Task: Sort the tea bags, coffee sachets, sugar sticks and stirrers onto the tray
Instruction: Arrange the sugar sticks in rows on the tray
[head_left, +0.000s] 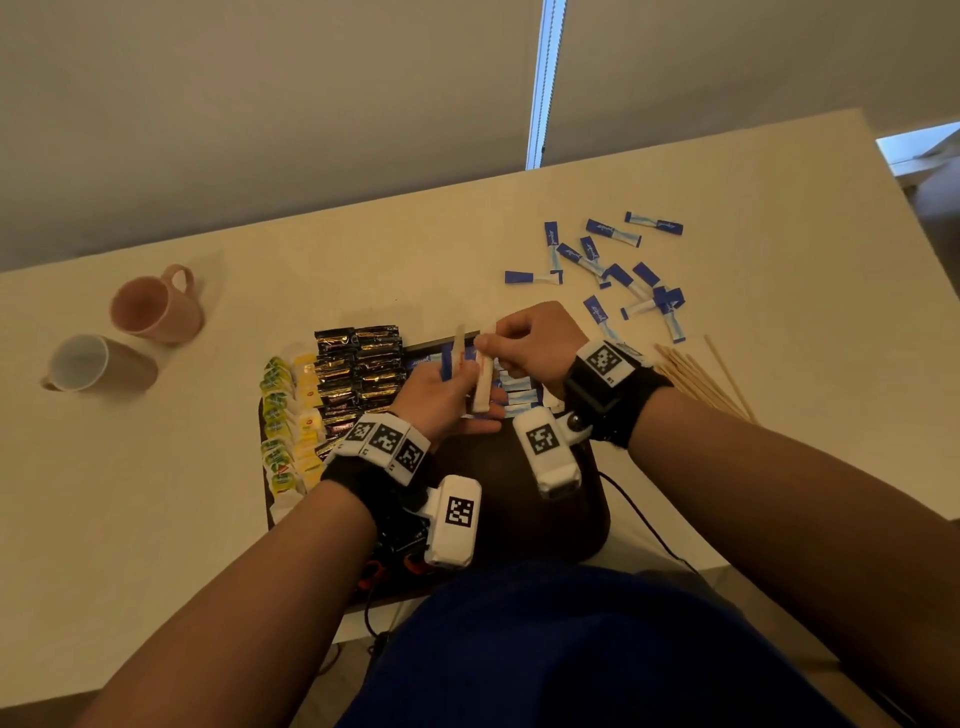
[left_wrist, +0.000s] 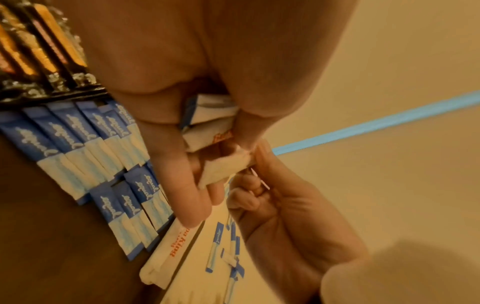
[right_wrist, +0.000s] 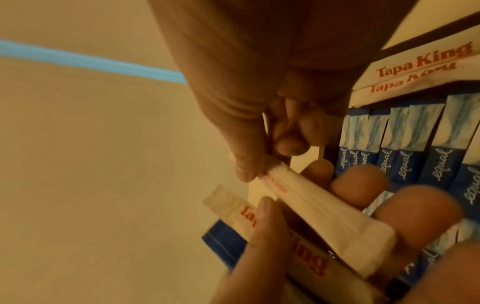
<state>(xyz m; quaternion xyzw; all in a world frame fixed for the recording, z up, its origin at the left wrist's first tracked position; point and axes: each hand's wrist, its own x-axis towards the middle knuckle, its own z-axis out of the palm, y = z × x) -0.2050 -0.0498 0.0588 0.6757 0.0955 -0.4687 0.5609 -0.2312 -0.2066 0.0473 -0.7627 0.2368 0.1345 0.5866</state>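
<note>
Far left on the bench (head_left: 779, 208), two mugs (head_left: 130, 338). On the dark tray (head_left: 519, 493): tea bags (head_left: 283, 421), coffee sachets (head_left: 358, 369), blue sugar sticks (left_wrist: 78, 148). Above it, the left hand (head_left: 441, 400) grips several white sugar sticks (right_wrist: 324, 222); the right hand (head_left: 535, 343) pinches one stick's far end. A loosened grip could spill them over sorted rows. Right: loose sticks, stirrers (head_left: 701, 379).

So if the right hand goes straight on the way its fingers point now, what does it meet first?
Probably the left hand: the right hand points left at it and already pinches the white sugar stick lying across its fingers. Depth is hard to judge.
</note>
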